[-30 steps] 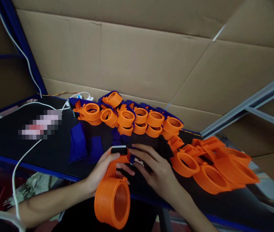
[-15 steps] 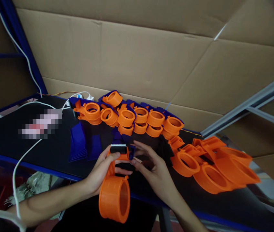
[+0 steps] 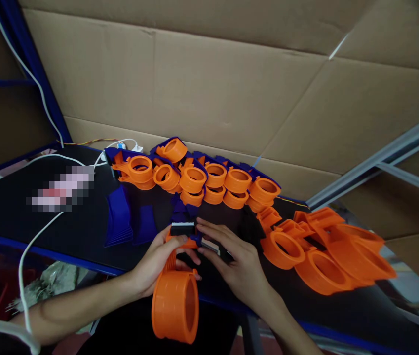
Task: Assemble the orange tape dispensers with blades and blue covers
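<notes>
My left hand (image 3: 159, 259) is closed around the handle of an orange tape dispenser (image 3: 174, 305), thumb on top. The dispenser's large ring hangs down toward me, and a black head with a white toothed edge (image 3: 182, 228) sits at its upper end. Against the right side of that head, my right hand (image 3: 237, 259) pinches a small blue piece (image 3: 196, 238) with a pale flat part (image 3: 210, 246) beside it. My fingers partly cover this piece, so its full shape is hidden. Just beyond the head lie small blue parts (image 3: 184, 208).
Orange dispensers with blue parts (image 3: 194, 178) line the back of the black table. More orange dispensers (image 3: 323, 271) are heaped at right, beside dark pieces (image 3: 249, 228). Stacked blue plates (image 3: 118, 217) lie left of centre. A white cable (image 3: 24, 266) hangs at left; a cardboard wall (image 3: 209, 88) stands behind.
My right hand has brought the small blue piece left, against the dispenser's head, and its fingers have drawn closer together. The left hand keeps hold of the dispenser almost unmoved.
</notes>
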Action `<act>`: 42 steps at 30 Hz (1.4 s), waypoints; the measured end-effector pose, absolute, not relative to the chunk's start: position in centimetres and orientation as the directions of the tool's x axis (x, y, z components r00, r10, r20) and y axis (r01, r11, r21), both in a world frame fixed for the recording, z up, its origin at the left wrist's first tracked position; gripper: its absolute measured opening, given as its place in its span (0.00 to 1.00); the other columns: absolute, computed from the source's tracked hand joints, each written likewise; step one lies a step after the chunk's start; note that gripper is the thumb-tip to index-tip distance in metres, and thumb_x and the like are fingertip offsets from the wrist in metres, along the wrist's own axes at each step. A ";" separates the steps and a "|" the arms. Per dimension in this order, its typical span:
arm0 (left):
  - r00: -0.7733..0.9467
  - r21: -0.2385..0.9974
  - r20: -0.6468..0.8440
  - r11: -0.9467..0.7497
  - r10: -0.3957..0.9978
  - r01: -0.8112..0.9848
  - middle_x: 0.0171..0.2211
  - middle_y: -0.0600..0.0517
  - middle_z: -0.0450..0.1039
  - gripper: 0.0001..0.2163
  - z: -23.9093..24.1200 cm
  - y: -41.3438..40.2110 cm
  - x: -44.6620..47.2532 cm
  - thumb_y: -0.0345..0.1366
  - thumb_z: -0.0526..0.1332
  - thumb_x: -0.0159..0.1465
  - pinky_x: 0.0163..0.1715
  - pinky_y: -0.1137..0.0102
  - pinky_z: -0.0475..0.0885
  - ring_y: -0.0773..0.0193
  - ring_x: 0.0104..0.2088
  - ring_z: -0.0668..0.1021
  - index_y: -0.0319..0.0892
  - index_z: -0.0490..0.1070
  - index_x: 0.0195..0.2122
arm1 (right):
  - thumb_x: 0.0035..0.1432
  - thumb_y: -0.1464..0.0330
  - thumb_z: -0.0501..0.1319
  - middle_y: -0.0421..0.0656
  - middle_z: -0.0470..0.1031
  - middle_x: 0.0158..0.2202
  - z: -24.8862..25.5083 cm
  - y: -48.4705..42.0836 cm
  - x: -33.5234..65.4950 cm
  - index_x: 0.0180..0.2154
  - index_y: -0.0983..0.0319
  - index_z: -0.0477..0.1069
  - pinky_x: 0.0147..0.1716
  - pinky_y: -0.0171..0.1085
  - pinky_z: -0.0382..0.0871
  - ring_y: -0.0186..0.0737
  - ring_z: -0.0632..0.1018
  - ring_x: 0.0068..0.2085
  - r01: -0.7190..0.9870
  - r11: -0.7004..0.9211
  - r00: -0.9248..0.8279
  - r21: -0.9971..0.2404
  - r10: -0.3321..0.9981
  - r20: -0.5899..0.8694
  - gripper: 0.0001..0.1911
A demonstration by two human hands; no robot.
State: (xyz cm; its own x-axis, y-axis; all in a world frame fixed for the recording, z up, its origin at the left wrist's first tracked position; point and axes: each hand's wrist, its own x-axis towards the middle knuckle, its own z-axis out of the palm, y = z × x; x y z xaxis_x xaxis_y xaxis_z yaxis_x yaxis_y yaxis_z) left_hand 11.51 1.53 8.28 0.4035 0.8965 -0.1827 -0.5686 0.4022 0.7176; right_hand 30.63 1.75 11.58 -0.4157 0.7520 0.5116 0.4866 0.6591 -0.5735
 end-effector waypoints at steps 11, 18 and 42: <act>0.398 0.823 -0.154 0.340 0.905 -0.454 0.20 0.59 0.70 0.13 8.2 0.8 11.6 0.37 0.63 0.64 0.24 0.73 0.74 0.69 0.19 0.74 0.42 0.64 0.47 | 0.63 0.75 0.64 0.44 0.74 0.59 11.6 1.2 31.7 0.62 0.50 0.68 0.55 0.45 0.75 0.44 0.77 0.57 0.440 0.701 -0.501 -0.562 0.711 0.494 0.28; 0.367 0.910 -0.034 0.180 0.930 -0.373 0.19 0.62 0.65 0.12 7.4 0.5 11.6 0.42 0.62 0.66 0.27 0.71 0.76 0.72 0.19 0.69 0.43 0.64 0.46 | 0.63 0.75 0.63 0.44 0.79 0.51 11.9 1.1 31.8 0.66 0.52 0.61 0.47 0.39 0.77 0.39 0.80 0.48 0.447 0.693 -0.515 -0.566 0.717 0.470 0.33; 0.496 0.668 0.047 0.342 0.867 -0.661 0.45 0.44 0.79 0.23 8.0 0.1 10.7 0.35 0.73 0.55 0.51 0.51 0.75 0.53 0.46 0.80 0.41 0.75 0.52 | 0.64 0.59 0.62 0.43 0.83 0.42 14.1 -4.9 32.5 0.54 0.49 0.73 0.40 0.44 0.78 0.47 0.81 0.41 0.541 0.631 -0.380 -0.556 0.773 0.508 0.17</act>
